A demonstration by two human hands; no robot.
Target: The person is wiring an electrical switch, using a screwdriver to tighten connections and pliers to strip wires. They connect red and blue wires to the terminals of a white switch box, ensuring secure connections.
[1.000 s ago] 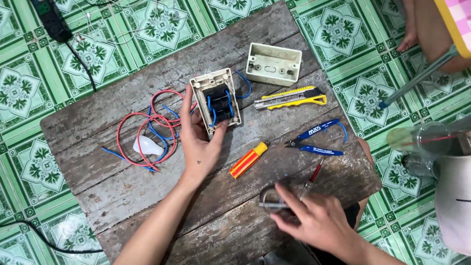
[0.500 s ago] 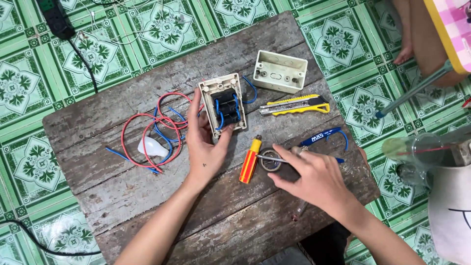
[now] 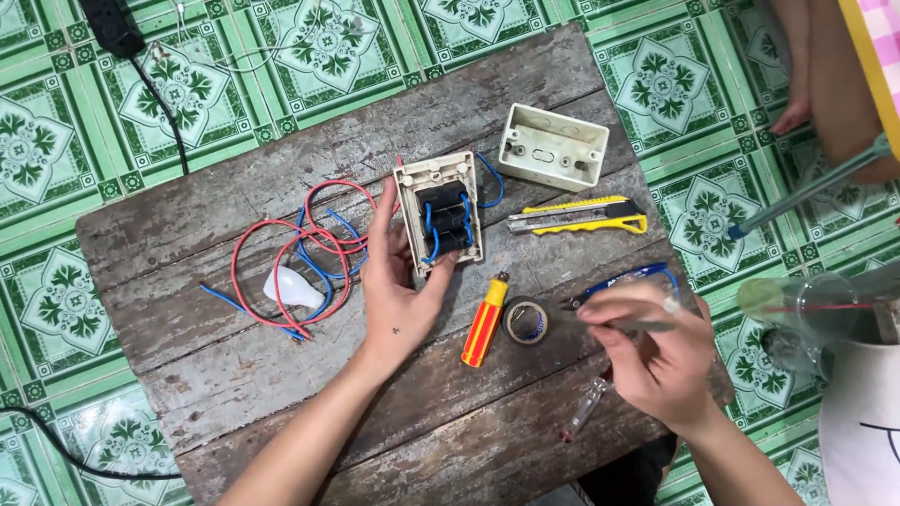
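My left hand [image 3: 398, 286] grips the lower left edge of a white switch plate [image 3: 439, 211] and holds it face down on the wooden board [image 3: 234, 375]. The plate's back shows black switch modules joined by short blue wires. My right hand [image 3: 656, 361] is closed on a thin grey tool [image 3: 647, 325] whose tip points left. It hovers over blue-handled pliers [image 3: 630, 278]. A roll of dark tape [image 3: 525, 320] lies between my hands, beside a red and yellow screwdriver [image 3: 485, 323].
A white wall box [image 3: 553, 145] and a yellow utility knife [image 3: 577, 215] lie at the board's far right. Red and blue wire loops [image 3: 300, 253] and a white bulb [image 3: 292, 288] lie at the left. A clear test pen [image 3: 586, 408] rests near the front edge. Another person's foot [image 3: 797, 108] is at top right.
My right hand brought the tape roll up from the front edge, left it beside the red and yellow screwdriver, then moved right, closing on the thin tool. The left hand stayed on the plate.
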